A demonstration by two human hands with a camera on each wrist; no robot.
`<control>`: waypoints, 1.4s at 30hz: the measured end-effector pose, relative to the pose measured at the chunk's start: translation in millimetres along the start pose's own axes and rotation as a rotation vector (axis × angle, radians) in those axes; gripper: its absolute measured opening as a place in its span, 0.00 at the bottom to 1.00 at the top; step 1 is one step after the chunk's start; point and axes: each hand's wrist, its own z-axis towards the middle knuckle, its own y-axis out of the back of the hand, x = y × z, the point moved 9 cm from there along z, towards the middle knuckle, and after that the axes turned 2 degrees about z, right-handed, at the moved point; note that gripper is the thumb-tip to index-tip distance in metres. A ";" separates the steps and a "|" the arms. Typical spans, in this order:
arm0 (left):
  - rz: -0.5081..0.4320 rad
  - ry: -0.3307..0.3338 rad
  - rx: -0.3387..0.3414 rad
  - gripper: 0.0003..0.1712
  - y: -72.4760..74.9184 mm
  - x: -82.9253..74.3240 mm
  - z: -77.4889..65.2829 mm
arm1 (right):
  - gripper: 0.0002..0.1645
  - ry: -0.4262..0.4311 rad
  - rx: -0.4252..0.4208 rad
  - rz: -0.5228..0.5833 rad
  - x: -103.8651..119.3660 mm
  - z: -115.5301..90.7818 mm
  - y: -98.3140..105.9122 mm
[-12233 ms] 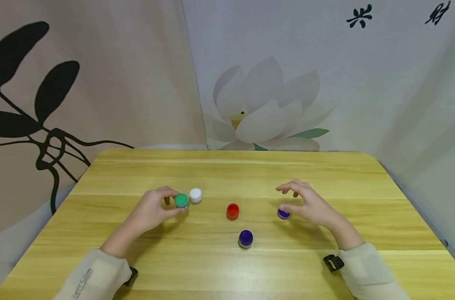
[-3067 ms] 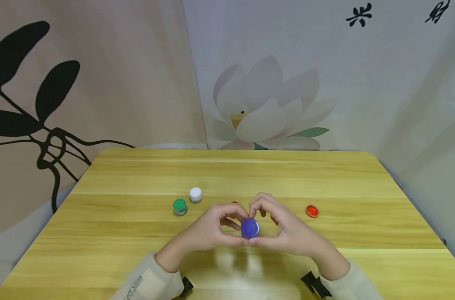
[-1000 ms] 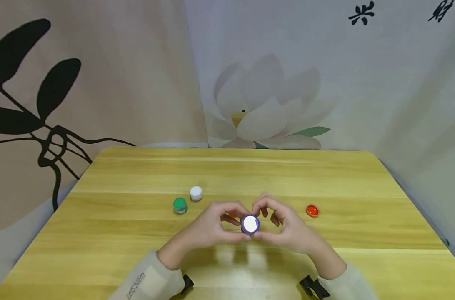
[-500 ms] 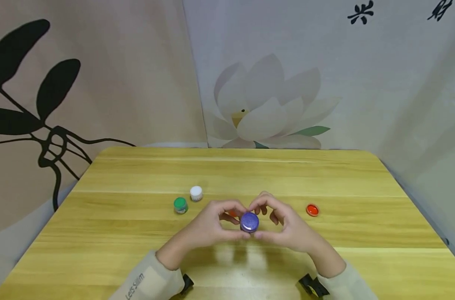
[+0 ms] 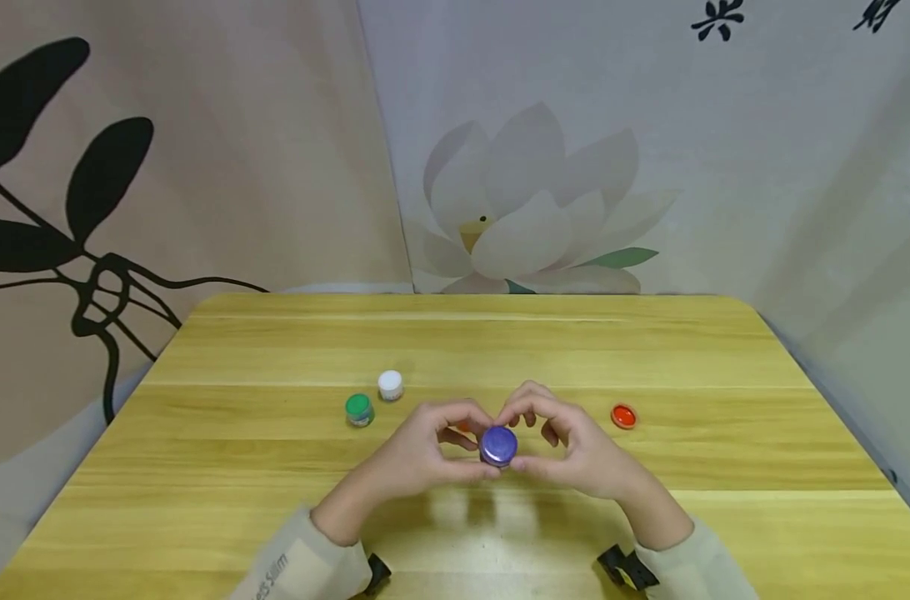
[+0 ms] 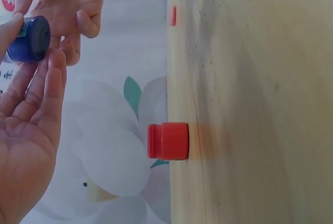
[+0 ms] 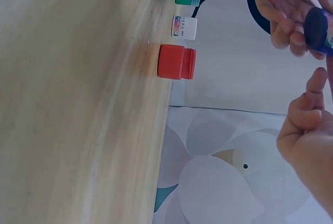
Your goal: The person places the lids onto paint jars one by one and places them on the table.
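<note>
The blue jar (image 5: 498, 446) is hanging in the air above the table (image 5: 485, 342), between the two hands. Its long axis is running close to upright: the lidded end is pointing up towards the head camera, and the dark base is facing down at the wood. The left hand (image 5: 419, 452) is pinching it from one side, thumb at the near edge, forefinger at the far edge. The right hand (image 5: 577, 450) is pinching it likewise from the other side, its remaining fingers curling loosely off the jar. Beyond them, the lidless red jar (image 6: 174, 141) is standing upright, its neck pointing up. The green jar (image 5: 359, 409) and white jar (image 5: 391, 385) are standing near each other on the left, while the red lid (image 5: 623, 416) is lying flat on the right.
</note>
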 end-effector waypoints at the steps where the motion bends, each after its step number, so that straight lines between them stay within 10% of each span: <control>1: -0.001 0.003 -0.003 0.15 -0.3 0.2 -0.5 | 0.23 -0.001 -0.001 0.000 0.0 0.2 -0.2; 42: -0.008 0.097 -0.048 0.19 -10.9 15.7 -10.3 | 0.23 -0.174 0.010 -0.033 -19.9 -5.6 -9.3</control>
